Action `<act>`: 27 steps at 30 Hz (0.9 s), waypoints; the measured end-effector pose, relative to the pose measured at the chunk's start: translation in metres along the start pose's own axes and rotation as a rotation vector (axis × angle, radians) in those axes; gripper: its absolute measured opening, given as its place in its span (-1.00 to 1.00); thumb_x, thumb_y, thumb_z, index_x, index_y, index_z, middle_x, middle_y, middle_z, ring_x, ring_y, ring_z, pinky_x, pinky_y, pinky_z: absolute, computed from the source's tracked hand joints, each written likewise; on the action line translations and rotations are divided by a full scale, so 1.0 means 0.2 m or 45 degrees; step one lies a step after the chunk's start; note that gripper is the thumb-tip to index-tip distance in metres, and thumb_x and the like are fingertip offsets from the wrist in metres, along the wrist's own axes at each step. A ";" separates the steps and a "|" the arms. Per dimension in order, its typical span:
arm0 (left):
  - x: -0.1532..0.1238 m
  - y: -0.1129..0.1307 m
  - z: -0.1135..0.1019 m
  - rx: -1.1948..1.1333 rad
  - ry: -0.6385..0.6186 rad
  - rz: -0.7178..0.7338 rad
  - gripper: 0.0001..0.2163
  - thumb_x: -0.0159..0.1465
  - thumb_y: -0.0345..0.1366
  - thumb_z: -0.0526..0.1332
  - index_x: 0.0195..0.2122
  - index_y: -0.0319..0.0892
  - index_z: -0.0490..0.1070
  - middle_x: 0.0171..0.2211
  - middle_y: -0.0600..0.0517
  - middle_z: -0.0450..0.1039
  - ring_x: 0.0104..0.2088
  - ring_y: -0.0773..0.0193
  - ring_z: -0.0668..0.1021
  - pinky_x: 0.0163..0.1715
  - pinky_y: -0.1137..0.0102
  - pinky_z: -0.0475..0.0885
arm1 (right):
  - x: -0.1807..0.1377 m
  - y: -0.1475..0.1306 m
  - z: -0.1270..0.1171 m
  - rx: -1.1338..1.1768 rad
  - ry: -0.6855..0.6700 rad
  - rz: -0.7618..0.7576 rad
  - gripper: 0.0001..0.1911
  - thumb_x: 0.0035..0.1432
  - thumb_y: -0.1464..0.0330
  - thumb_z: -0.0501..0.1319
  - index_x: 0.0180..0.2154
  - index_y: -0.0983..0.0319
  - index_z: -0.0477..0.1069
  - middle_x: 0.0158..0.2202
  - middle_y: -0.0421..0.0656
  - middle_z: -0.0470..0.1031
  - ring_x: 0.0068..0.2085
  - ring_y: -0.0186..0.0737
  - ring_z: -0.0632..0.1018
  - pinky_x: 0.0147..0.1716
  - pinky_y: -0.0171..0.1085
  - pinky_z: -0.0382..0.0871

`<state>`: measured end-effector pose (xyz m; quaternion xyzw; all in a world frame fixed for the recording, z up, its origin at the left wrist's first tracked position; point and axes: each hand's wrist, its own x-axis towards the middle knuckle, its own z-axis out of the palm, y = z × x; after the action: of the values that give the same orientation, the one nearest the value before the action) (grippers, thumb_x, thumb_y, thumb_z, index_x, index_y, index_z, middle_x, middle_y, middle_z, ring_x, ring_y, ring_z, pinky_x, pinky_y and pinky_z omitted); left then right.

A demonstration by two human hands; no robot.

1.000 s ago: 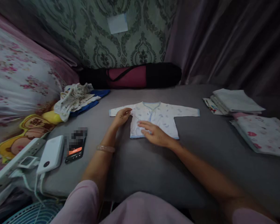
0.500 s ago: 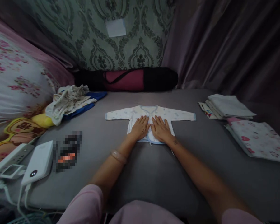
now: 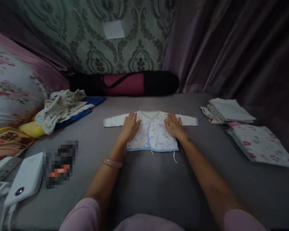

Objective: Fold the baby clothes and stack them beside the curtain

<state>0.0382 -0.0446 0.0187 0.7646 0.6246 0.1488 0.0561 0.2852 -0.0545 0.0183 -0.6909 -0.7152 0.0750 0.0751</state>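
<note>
A small white baby shirt (image 3: 156,136) with blue trim and a faint print lies spread out on the grey sheet, its sleeves stretched to both sides. Its front panels overlap, and thin white ties hang past the hem. My left hand (image 3: 130,126) lies flat on the shirt where the left-side sleeve joins the body, fingers extended. On the opposite shoulder, my right hand (image 3: 175,125) rests palm down with its fingers stretched out. Neither hand grips the cloth. The parts of the shirt beneath both palms are hidden.
Folded cloths (image 3: 231,110) and a folded heart-print cloth (image 3: 265,141) lie at right. At left are a crumpled clothes pile (image 3: 62,109), a power bank (image 3: 25,179), a power strip (image 3: 4,168) and a blurred-out item (image 3: 61,163). A long black-and-maroon bag (image 3: 125,84) lies along the wall.
My hands have moved apart, from the middle of the shirt's front out to its two shoulders. The front panels are now uncovered. The view has shifted slightly.
</note>
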 end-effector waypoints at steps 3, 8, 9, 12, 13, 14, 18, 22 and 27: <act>0.06 -0.07 -0.01 0.101 0.044 -0.129 -0.45 0.41 -0.15 -0.17 0.30 -0.44 0.06 0.32 -0.28 0.05 0.33 -0.02 0.10 0.28 0.10 0.04 | 0.05 0.06 0.01 -0.048 -0.009 0.050 -0.33 0.36 0.18 -0.26 0.33 0.47 -0.06 0.38 0.06 -0.06 0.37 -0.02 -0.06 0.31 0.06 -0.26; 0.08 -0.12 0.07 0.237 0.053 -0.209 -0.41 0.41 -0.11 -0.21 0.32 -0.46 0.03 0.34 -0.27 0.00 0.35 -0.05 0.05 0.30 0.10 -0.02 | 0.11 0.07 0.06 -0.084 0.057 -0.018 -0.32 0.36 0.17 -0.27 0.33 0.46 -0.06 0.38 0.05 -0.08 0.38 -0.05 -0.08 0.32 0.02 -0.29; 0.08 -0.12 0.10 0.247 0.020 -0.220 -0.40 0.41 -0.10 -0.21 0.32 -0.46 0.03 0.34 -0.28 0.00 0.35 -0.05 0.05 0.30 0.10 -0.03 | 0.12 0.07 0.07 -0.082 0.030 -0.014 -0.32 0.36 0.16 -0.27 0.34 0.46 -0.07 0.38 0.04 -0.09 0.38 -0.05 -0.09 0.32 0.02 -0.28; 0.08 -0.14 0.13 0.253 -0.105 -0.233 -0.38 0.40 -0.06 -0.21 0.32 -0.46 0.02 0.34 -0.28 -0.01 0.34 -0.04 0.06 0.30 0.11 0.00 | 0.13 0.07 0.10 -0.064 -0.074 0.013 -0.31 0.35 0.17 -0.28 0.35 0.46 -0.11 0.39 0.03 -0.12 0.38 -0.05 -0.08 0.32 0.01 -0.26; 0.09 -0.14 0.13 0.250 -0.128 -0.233 -0.38 0.40 -0.05 -0.21 0.32 -0.45 0.02 0.34 -0.28 -0.01 0.34 -0.03 0.07 0.29 0.12 0.01 | 0.14 0.07 0.11 -0.058 -0.085 0.010 -0.31 0.35 0.17 -0.28 0.35 0.46 -0.11 0.39 0.03 -0.13 0.38 -0.05 -0.08 0.32 0.01 -0.25; 0.09 -0.14 0.13 0.247 -0.134 -0.237 -0.37 0.40 -0.05 -0.22 0.32 -0.45 0.02 0.34 -0.27 -0.01 0.35 -0.02 0.07 0.29 0.12 0.01 | 0.14 0.08 0.11 -0.049 -0.082 0.005 -0.32 0.35 0.17 -0.28 0.35 0.45 -0.11 0.39 0.03 -0.12 0.38 -0.05 -0.08 0.32 0.01 -0.25; 0.09 -0.13 0.09 0.225 -0.027 -0.287 -0.36 0.40 -0.03 -0.25 0.31 -0.47 0.03 0.33 -0.30 0.00 0.34 -0.02 0.07 0.30 0.13 -0.01 | 0.14 0.14 0.09 -0.040 0.043 0.047 -0.30 0.35 0.15 -0.30 0.33 0.48 -0.06 0.37 0.10 -0.05 0.37 0.00 -0.03 0.30 0.04 -0.23; 0.09 -0.16 0.08 0.217 0.021 -0.367 -0.34 0.40 -0.03 -0.24 0.29 -0.54 0.04 0.32 -0.36 0.02 0.34 -0.05 0.08 0.30 0.12 -0.03 | 0.15 0.21 0.10 -0.063 0.110 0.175 -0.26 0.34 0.12 -0.31 0.31 0.54 -0.03 0.35 0.18 -0.02 0.36 0.06 -0.03 0.29 0.08 -0.22; 0.09 -0.21 0.11 0.161 -0.023 -0.392 -0.33 0.39 -0.01 -0.24 0.28 -0.54 0.07 0.31 -0.37 0.03 0.33 -0.09 0.09 0.29 0.10 -0.01 | 0.16 0.24 0.12 -0.059 0.021 0.216 -0.24 0.32 0.09 -0.31 0.31 0.51 -0.02 0.35 0.16 -0.03 0.35 0.09 -0.02 0.29 0.10 -0.22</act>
<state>0.0095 -0.0165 -0.0110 0.6631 0.7420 0.0920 0.0355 0.3260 -0.0209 -0.0156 -0.7510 -0.6551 0.0589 0.0585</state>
